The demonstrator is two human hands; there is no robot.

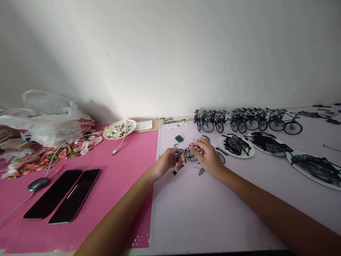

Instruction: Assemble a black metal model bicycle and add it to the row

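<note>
My left hand (167, 163) is closed around a small dark model bicycle part (177, 154), mostly hidden by the fingers. My right hand (206, 154) pinches the other end of a thin dark green piece (187, 149) that spans the gap between both hands. Under and behind the fingers, a wheel (191, 155) and other loose parts lie on the pale table. Another wheel (221, 157) lies just right of my right hand. A small grey part (201, 171) rests below the hands, and a green block (179, 138) lies beyond them.
Several assembled model bicycles (277, 121) stand along the wall. Three plates of dark parts, the nearest white plate (252, 153) included, sit at right. On the pink surface (119, 177) are two phones (76, 197), a cable, a dish (131, 124), a plastic bag (50, 124) and petals.
</note>
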